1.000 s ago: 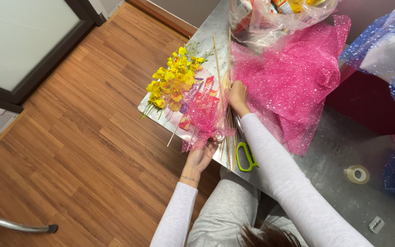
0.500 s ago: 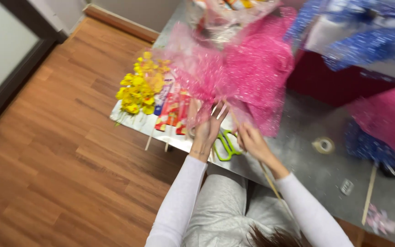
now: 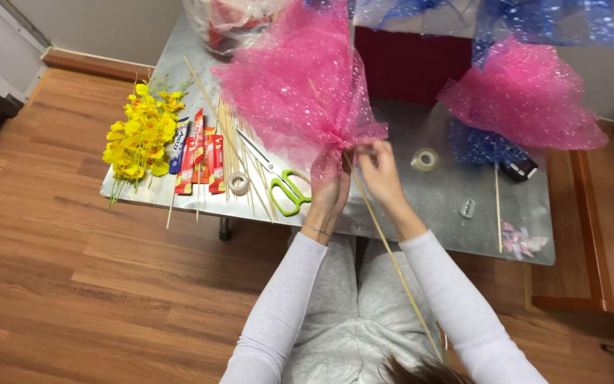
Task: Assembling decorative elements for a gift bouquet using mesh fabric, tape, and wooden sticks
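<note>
Where half a second ago both hands worked low at the bench [image 3: 428,206] edge:
Pink mesh bundle [image 3: 300,85]: now raised, gathered on wooden stick [image 3: 392,256].
Left hand [image 3: 330,193]: pinching gather.
Right hand [image 3: 378,167]: pinching stick top.
Scissors [image 3: 282,186]: idle beside.

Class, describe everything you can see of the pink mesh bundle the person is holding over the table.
The pink mesh bundle is sheer, glittery netting speckled with pale dots, gathered to a pinched neck at its lower end and fanning wide above. It is lifted over the metal table. The left hand grips the neck from below; the right hand pinches beside it. A thin wooden stick runs from the neck down toward the person's lap. A short frill of mesh hangs below the grip.
</note>
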